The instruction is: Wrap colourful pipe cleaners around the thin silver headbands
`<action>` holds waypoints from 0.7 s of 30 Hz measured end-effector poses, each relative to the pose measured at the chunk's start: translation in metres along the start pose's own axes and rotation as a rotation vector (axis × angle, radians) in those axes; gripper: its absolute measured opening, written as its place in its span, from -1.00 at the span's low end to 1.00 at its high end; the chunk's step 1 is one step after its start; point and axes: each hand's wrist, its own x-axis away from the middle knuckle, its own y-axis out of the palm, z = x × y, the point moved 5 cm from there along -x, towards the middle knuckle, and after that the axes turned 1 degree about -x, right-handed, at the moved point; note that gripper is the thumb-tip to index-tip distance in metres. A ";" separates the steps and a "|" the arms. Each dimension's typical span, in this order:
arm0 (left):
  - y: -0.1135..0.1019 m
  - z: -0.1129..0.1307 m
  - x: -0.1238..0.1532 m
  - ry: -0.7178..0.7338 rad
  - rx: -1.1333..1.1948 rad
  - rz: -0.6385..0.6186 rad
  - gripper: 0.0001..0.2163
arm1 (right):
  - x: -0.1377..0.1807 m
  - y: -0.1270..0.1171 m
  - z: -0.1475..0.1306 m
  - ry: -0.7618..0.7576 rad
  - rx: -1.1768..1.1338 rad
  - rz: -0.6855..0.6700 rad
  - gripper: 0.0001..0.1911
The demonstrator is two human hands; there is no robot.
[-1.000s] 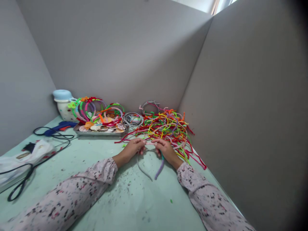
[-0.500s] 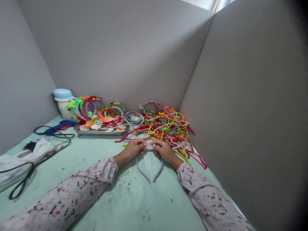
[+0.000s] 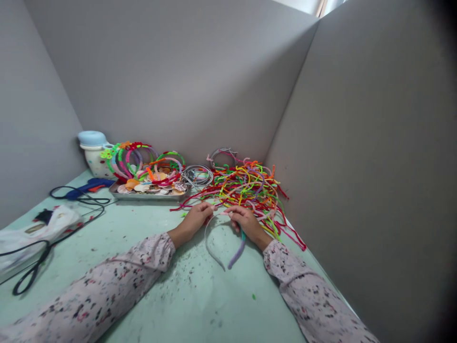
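Note:
My left hand (image 3: 195, 220) and my right hand (image 3: 246, 222) rest on the pale green table (image 3: 185, 295), fingers pinched together at the top of a thin grey headband (image 3: 211, 243). The band arches toward me between the hands. Its right leg is wrapped in a lilac pipe cleaner (image 3: 236, 253), with a bit of teal by my right palm. A pink fuzzy strand runs between my fingertips. Just beyond the hands lies a tangled heap of coloured pipe cleaners (image 3: 246, 186).
A metal tray (image 3: 148, 195) with wrapped headbands and shell-like pieces stands at the back left, beside a white jar with a blue lid (image 3: 93, 153). Bare wire headbands (image 3: 197, 175) lie behind. A blue glue gun (image 3: 87, 186), black cables and a plastic bag (image 3: 39, 233) occupy the left. Grey partitions enclose the table.
Both hands stayed in place; my fingers shifted slightly along the headband's top, and the band's arch shows more clearly between them.

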 end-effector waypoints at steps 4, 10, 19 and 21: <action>0.007 -0.003 0.002 0.028 -0.129 -0.082 -0.71 | 0.000 0.001 0.002 0.004 -0.005 -0.001 -0.75; 0.009 0.007 0.010 0.295 -0.388 0.040 -0.71 | 0.000 0.001 0.002 0.015 0.029 -0.005 -0.73; 0.015 0.026 0.022 0.464 -0.711 0.089 -0.92 | -0.002 0.002 0.005 0.032 0.011 -0.020 -0.74; 0.015 0.026 0.021 0.454 -0.702 0.085 -0.95 | -0.002 0.001 0.006 0.035 0.008 -0.020 -0.74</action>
